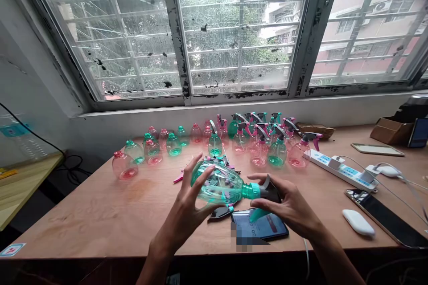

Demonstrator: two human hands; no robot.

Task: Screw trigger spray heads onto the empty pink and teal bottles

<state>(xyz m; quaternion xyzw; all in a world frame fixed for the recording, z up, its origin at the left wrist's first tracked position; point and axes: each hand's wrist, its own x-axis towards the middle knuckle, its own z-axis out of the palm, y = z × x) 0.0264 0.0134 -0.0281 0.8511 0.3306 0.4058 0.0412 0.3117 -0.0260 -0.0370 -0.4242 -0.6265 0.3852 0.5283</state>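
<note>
A clear green spray bottle (pixel 219 182) lies sideways in the air above the table, its neck pointing right. My left hand (pixel 189 198) wraps its fingers around the bottle's body. At the neck sits a black and green trigger spray head (pixel 267 190), gripped by my right hand (pixel 289 205). Behind and below the bottle, loose spray heads (pixel 219 213) lie in a pile, partly hidden by it. A lit phone (pixel 264 227) rests on the table under my right hand.
Headless red bottles (pixel 125 167) and green ones stand at the back left. Several bottles with spray heads (pixel 276 153) stand at the back right. A white power strip (pixel 341 171) with cables, a white mouse-like object (pixel 358 222) and a dark phone (pixel 388 216) lie on the right.
</note>
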